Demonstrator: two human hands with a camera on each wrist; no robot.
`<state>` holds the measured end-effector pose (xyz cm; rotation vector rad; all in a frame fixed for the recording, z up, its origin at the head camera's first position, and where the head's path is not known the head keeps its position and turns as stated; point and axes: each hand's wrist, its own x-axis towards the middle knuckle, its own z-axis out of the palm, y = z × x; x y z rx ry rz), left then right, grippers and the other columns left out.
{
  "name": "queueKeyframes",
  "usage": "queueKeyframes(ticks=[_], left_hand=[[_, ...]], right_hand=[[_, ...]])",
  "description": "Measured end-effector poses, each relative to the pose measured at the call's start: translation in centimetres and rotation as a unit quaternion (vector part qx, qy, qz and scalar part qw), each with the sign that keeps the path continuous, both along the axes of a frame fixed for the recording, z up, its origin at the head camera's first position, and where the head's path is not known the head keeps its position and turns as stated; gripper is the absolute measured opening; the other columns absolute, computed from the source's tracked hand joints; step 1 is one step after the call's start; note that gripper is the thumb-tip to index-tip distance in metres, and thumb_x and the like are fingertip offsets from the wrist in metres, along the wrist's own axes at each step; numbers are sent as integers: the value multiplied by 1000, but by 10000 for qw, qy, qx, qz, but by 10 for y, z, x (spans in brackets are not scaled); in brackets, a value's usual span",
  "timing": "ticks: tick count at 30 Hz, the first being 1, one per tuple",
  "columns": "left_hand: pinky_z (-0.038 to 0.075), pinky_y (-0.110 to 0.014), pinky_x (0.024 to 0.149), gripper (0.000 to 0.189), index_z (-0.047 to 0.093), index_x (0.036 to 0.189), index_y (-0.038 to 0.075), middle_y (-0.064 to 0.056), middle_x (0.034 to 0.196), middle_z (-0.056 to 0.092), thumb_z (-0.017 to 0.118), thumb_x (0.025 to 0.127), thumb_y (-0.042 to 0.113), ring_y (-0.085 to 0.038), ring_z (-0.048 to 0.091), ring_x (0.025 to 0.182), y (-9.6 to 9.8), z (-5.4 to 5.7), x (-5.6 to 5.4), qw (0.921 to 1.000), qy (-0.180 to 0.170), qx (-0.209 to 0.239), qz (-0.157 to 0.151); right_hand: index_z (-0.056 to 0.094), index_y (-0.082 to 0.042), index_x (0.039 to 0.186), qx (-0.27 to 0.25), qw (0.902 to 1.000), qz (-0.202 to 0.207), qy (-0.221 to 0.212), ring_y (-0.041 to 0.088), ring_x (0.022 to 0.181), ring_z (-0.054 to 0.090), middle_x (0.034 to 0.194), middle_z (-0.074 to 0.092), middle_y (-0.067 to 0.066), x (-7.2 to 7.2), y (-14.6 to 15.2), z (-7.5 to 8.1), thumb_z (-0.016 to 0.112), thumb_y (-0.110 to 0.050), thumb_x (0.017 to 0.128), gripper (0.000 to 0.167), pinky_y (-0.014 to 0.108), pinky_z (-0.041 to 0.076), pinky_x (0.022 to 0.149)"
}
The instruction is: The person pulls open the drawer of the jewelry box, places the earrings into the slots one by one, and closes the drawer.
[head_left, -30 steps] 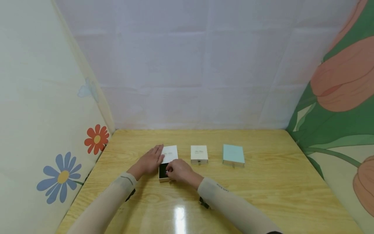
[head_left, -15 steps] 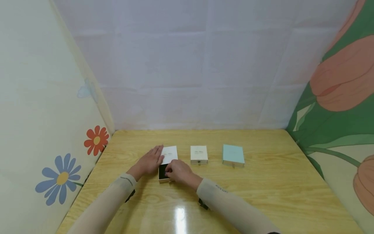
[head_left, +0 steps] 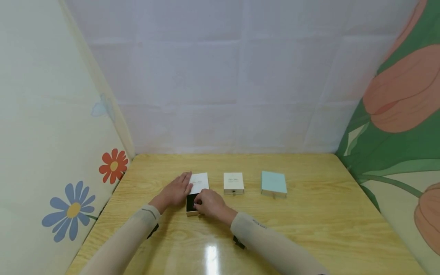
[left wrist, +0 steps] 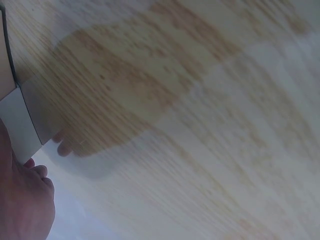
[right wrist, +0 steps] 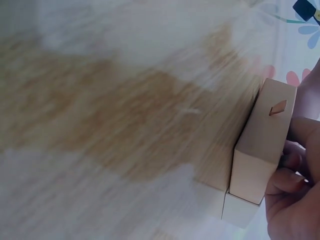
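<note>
A white drawer-style gift box lies left of the table's middle, its lettered sleeve (head_left: 200, 183) behind and its black-lined drawer (head_left: 190, 205) pulled toward me. My left hand (head_left: 174, 190) holds the sleeve at its left side; in the left wrist view its fingertips bend round the sleeve's far corner. Over the drawer, my right hand (head_left: 210, 202) has its thumb and fingers pinched together inside. A tiny shiny piece (head_left: 195, 205) glints at those fingertips, too small to name. The right wrist view shows the drawer's front with a ribbon tab (right wrist: 278, 108), the curled fingers behind it.
To the right sits a second white lettered box (head_left: 233, 182), shut, with a small tab in front. Farther right is a light blue box (head_left: 274, 182). The wood-grain table (head_left: 309, 214) meets white cloth at the back and flower-printed cloths on both sides.
The right hand's fingertips shift slightly within the drawer, and the glint at them moves a little nearer to me. The left hand and all the boxes keep their places.
</note>
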<state>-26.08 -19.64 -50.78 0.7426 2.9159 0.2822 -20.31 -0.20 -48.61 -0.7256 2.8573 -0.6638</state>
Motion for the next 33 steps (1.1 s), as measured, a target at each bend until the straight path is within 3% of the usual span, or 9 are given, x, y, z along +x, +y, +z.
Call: queueKeyframes(ticks=[6,10,19,22,27,33], left_hand=[[30,-53,121,63,14,160,-4,-25,162,27,28,112,34,-39,31,148,-1,-6,-1,9999,85,13,-56],[31,-53,121,63,14,160,-4,-24,161,28,28,112,34,-39,32,147,0,-7,0,9999,109,27,-63],[34,-55,119,61,19,158,-6,-27,155,36,30,112,33,-42,38,143,-4,-2,-4,9994,275,104,-169],[35,-56,117,60,22,157,-7,-27,152,38,30,112,32,-43,40,140,-6,-1,-4,9992,273,184,-210],[33,-56,119,61,21,158,-6,-28,155,35,29,112,34,-44,37,143,-5,1,-3,9998,64,105,-151],[32,-53,120,62,18,160,-4,-26,157,34,28,112,35,-42,37,144,-3,4,-3,9999,17,-20,-117]], right_hand=[[77,-11,113,-446,9990,-37,86,4,70,53,87,65,-4,7,2,2,72,-26,96,24,19,48,62],[77,-10,109,-995,9948,-223,19,1,65,53,82,66,-7,15,1,3,68,-22,97,19,18,48,60],[76,-10,95,-2138,9710,-872,-626,6,72,60,83,71,-3,33,5,13,67,-20,97,13,24,53,65],[76,-5,89,-2581,9548,-1058,-1031,10,64,62,75,71,2,38,7,13,65,-19,98,19,24,51,58],[73,1,78,-3208,9182,-1387,-1863,13,53,64,65,69,7,48,10,9,62,-16,99,29,22,51,49],[74,2,83,-3524,8832,-1816,-2506,13,52,65,68,70,6,58,11,5,62,-13,96,24,23,56,49]])
